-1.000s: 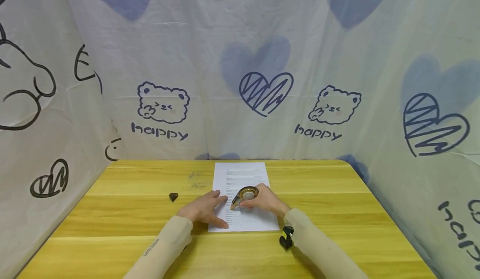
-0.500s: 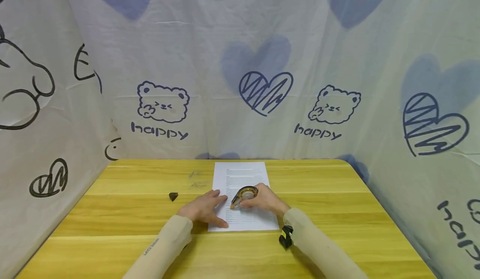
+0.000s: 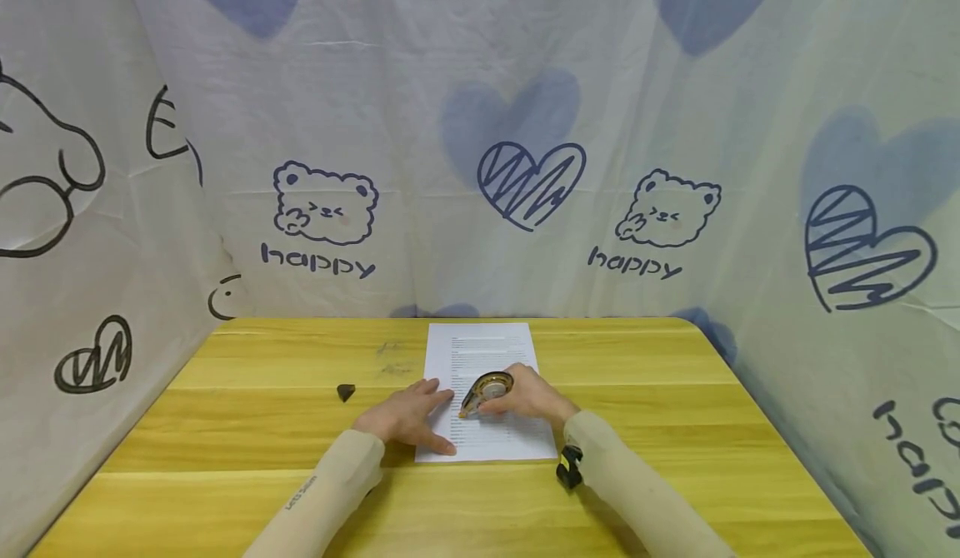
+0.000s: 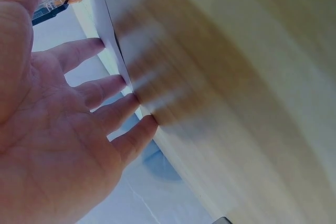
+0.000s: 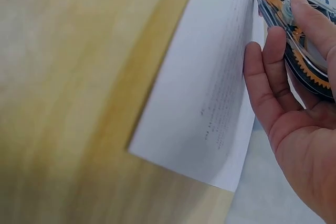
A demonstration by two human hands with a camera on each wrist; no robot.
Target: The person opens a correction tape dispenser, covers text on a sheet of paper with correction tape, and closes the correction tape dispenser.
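Note:
A sheet of printed paper [image 3: 480, 354] lies on the wooden table. My left hand [image 3: 408, 416] rests on its left edge with the fingers spread; in the left wrist view the fingertips [image 4: 148, 124] touch down along the sheet's edge. Between my right thumb and fingers I grip a correction tape dispenser [image 3: 491, 387], transparent with black and orange parts. Its orange tip points down and left at the printed lines near the sheet's left side. The right wrist view has my right hand [image 5: 299, 135] curled round the dispenser's body [image 5: 310, 72]. Whether the tip presses on the paper is hard to tell.
To the left of the paper sits a small dark wedge-shaped piece [image 3: 346, 392] on the table [image 3: 225, 458]. A black wrist device [image 3: 569, 467] shows at my right cuff. White curtains [image 3: 420, 125] with bear and heart drawings hang behind and at both sides.

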